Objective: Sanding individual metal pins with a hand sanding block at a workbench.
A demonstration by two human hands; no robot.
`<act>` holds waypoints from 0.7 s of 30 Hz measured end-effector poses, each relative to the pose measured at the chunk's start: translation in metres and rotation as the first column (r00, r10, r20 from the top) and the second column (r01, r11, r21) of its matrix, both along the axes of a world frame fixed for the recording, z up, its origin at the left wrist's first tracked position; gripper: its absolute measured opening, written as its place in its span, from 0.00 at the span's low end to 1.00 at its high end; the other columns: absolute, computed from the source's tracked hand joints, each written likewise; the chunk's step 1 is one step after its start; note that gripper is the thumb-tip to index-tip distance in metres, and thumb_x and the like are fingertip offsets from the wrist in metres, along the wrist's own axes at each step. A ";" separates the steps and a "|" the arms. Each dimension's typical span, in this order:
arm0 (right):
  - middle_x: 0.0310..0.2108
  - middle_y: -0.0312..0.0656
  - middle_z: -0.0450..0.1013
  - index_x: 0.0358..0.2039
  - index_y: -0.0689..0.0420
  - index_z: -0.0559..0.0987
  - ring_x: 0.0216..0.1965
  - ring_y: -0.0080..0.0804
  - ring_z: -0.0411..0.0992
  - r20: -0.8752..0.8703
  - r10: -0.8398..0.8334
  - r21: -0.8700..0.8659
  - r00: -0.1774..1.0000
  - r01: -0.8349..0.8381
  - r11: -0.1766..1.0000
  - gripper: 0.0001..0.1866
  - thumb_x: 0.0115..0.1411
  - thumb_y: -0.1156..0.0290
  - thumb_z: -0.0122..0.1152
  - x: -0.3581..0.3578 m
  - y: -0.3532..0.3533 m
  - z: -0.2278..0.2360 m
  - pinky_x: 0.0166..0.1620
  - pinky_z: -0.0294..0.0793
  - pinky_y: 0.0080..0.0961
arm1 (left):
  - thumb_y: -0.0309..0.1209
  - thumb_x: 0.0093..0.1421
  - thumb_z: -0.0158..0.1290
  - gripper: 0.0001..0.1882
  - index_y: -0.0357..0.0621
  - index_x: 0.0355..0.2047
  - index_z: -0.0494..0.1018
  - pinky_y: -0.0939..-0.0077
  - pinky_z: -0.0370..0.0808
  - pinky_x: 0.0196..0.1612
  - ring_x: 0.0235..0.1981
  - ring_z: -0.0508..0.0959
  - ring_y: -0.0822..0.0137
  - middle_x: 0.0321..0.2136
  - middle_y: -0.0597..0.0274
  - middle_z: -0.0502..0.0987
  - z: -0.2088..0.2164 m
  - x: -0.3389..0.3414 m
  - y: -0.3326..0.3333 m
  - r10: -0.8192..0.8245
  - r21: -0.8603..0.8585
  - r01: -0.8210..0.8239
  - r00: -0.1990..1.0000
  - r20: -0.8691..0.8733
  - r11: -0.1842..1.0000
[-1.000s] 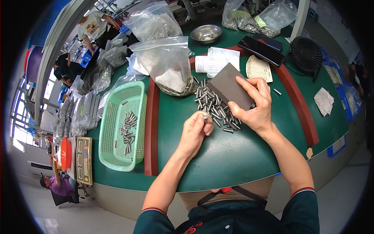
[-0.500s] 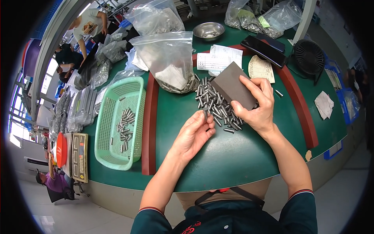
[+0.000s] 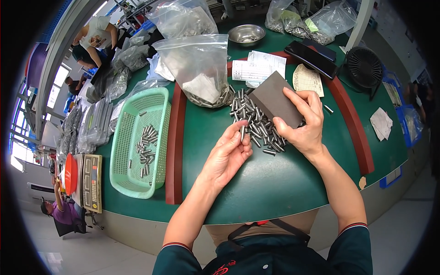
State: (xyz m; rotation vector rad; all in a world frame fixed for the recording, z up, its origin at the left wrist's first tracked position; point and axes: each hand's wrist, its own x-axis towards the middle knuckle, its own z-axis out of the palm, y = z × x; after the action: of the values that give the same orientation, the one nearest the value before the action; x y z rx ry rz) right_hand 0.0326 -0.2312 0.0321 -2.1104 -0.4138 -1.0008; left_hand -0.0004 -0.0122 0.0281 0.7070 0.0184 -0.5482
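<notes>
Between the thumb and fingertips of my left hand (image 3: 228,153) is a small cylindrical metal pin (image 3: 243,133), held nearly upright just in front of the pile. My right hand (image 3: 306,121) grips a flat dark grey rectangular pad (image 3: 277,101), thumb on its near edge and fingers over its right side. The pad is tilted above a heap of similar metal pins (image 3: 259,128) and hides part of it. To the left stands a light green perforated plastic basket (image 3: 118,151), with several pins lying on its bottom.
Dark red strips (image 3: 175,151) frame the green tabletop (image 3: 238,192). Beyond the heap are a zip bag of pins (image 3: 201,68), papers (image 3: 247,69), a metal bowl (image 3: 246,34), a phone (image 3: 311,59) and a black fan (image 3: 362,68). A scale (image 3: 91,183) sits far left. People work at the back left.
The pin in my left fingers has turned slightly and now shows a brighter side. My right hand and the pad are almost still. People at the back left have shifted.
</notes>
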 end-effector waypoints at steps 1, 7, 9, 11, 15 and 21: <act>0.35 0.40 0.69 0.46 0.57 0.81 0.38 0.36 0.69 -0.002 0.000 -0.001 1.000 0.000 1.000 0.33 0.35 0.63 0.73 0.000 -0.001 0.000 0.43 0.66 0.32 | 0.34 0.66 0.53 0.22 0.43 0.57 0.64 0.78 0.69 0.41 0.33 0.68 0.72 0.32 0.65 0.67 0.000 0.000 -0.001 0.000 -0.001 0.000 1.000 -0.002 1.000; 0.36 0.40 0.70 0.46 0.57 0.81 0.38 0.36 0.69 0.003 0.003 -0.017 1.000 -0.003 1.000 0.33 0.35 0.63 0.73 0.000 0.000 0.000 0.43 0.66 0.32 | 0.33 0.65 0.53 0.23 0.43 0.59 0.62 0.77 0.70 0.41 0.33 0.69 0.72 0.32 0.64 0.68 0.002 -0.001 0.000 0.016 0.031 -0.016 1.000 -0.014 0.999; 0.36 0.40 0.70 0.46 0.57 0.81 0.38 0.36 0.69 0.002 0.002 -0.025 1.000 -0.001 1.000 0.33 0.35 0.62 0.73 0.000 -0.001 0.000 0.43 0.66 0.33 | 0.33 0.65 0.53 0.23 0.43 0.59 0.62 0.77 0.71 0.42 0.34 0.70 0.71 0.33 0.63 0.69 0.001 0.000 0.000 0.014 0.021 -0.013 1.000 -0.016 1.000; 0.36 0.40 0.70 0.46 0.57 0.81 0.38 0.36 0.69 0.007 0.001 -0.026 1.000 -0.001 1.000 0.33 0.35 0.62 0.73 0.000 -0.001 0.000 0.43 0.66 0.33 | 0.33 0.65 0.53 0.23 0.42 0.59 0.63 0.76 0.72 0.43 0.35 0.71 0.71 0.33 0.63 0.70 -0.001 0.000 0.000 0.014 0.022 -0.014 1.000 -0.008 1.000; 0.36 0.40 0.70 0.46 0.57 0.81 0.38 0.36 0.69 0.013 0.002 -0.027 1.000 -0.002 1.000 0.33 0.35 0.62 0.73 -0.001 0.000 0.000 0.43 0.66 0.33 | 0.33 0.66 0.53 0.22 0.40 0.57 0.64 0.75 0.74 0.46 0.36 0.75 0.70 0.35 0.60 0.74 0.004 -0.001 0.000 0.036 0.070 -0.037 0.999 0.006 0.997; 0.36 0.41 0.70 0.46 0.57 0.81 0.37 0.36 0.69 0.012 0.002 -0.029 1.000 -0.001 1.000 0.33 0.34 0.62 0.73 -0.001 -0.001 0.001 0.42 0.66 0.33 | 0.34 0.66 0.53 0.20 0.40 0.55 0.66 0.75 0.76 0.46 0.37 0.78 0.68 0.37 0.56 0.78 0.004 0.000 0.002 0.049 0.257 -0.076 0.993 0.109 0.963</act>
State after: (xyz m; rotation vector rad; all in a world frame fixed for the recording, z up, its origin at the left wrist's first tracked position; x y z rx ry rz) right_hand 0.0318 -0.2318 0.0334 -2.1312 -0.4383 -1.0122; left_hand -0.0005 -0.0102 0.0319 0.9881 0.0186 -0.4523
